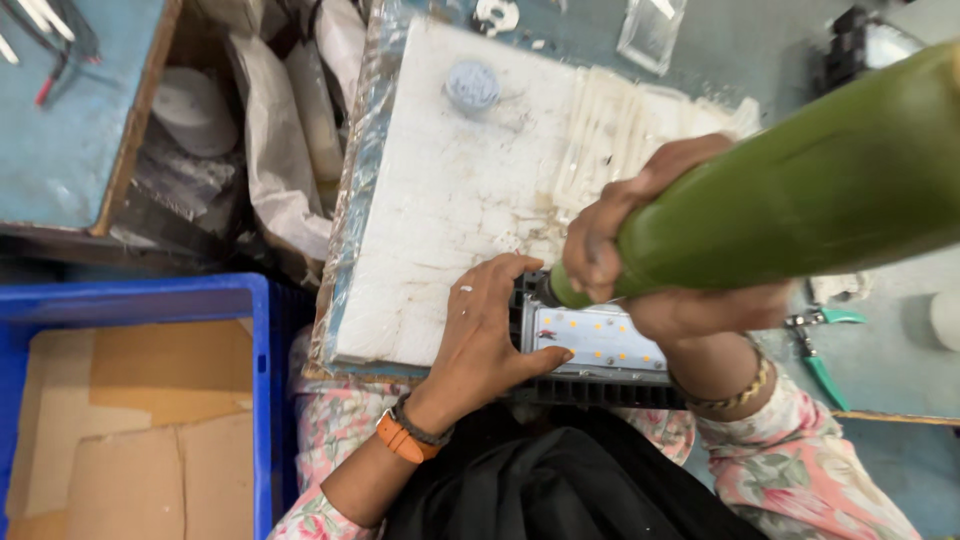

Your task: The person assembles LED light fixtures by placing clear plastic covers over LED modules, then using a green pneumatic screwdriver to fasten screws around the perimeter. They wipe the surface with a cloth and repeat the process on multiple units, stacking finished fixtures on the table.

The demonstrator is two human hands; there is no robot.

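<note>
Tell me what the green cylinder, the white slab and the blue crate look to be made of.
Green cylinder: probably plastic, smooth with a soft sheen; the right hand grips its narrow end over the LED panel.
White slab: likely foam board, matte, pitted, wrapped in clear film that wrinkles at the edge.
Blue crate: moulded plastic, glossy rim, lined with brown cardboard.

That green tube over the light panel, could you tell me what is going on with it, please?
A person holds the green tube in the right hand, its tip down at the top edge of a small LED panel in a black finned housing. The left hand lies on the panel's left end and steadies it. The panel sits at the near edge of a white foam board on the bench. Green-handled pliers lie to the right, and a blue crate with cardboard stands on the left.
</note>
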